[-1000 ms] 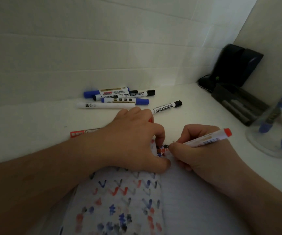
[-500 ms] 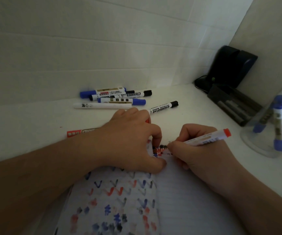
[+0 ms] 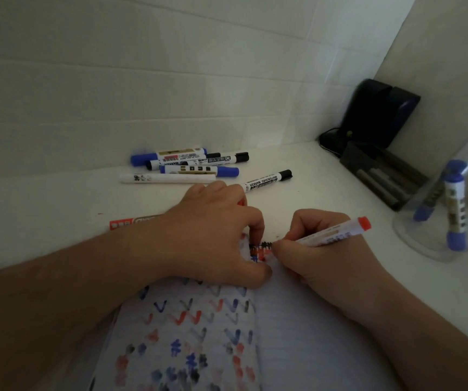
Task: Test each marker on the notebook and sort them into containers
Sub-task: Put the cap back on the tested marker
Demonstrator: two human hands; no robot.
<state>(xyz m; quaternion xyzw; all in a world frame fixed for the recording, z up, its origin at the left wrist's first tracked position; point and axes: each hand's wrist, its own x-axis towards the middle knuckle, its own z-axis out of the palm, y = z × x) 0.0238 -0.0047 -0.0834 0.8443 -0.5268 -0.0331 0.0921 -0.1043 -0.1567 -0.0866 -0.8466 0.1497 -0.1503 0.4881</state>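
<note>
Right hand [image 3: 320, 255] grips a red marker [image 3: 332, 232] in a writing hold, fingers curled round the barrel, tip down at the top edge of the notebook [image 3: 297, 334] among small black, red and blue scribbles; the marker's red end points up and to the right. Left hand [image 3: 213, 235] lies palm down on the notebook's left page, fingers curled, fingertips pressing the paper just beside the marker tip; something red shows under its knuckles, but whether it is held cannot be told. The left page is covered with ticks and scrawls in red, blue and black; the right page is lined and mostly bare. A red-labelled marker [image 3: 131, 222] lies on the table [image 3: 44, 210], partly hidden by the left wrist. Beyond the left hand lies a black-capped marker [image 3: 268, 180], and farther back, near the wall, a cluster of markers [image 3: 187, 165]. At right, a clear container [image 3: 435, 238] holds blue markers [image 3: 455, 204]. A black tray [image 3: 382, 176] sits at the back right.
</note>
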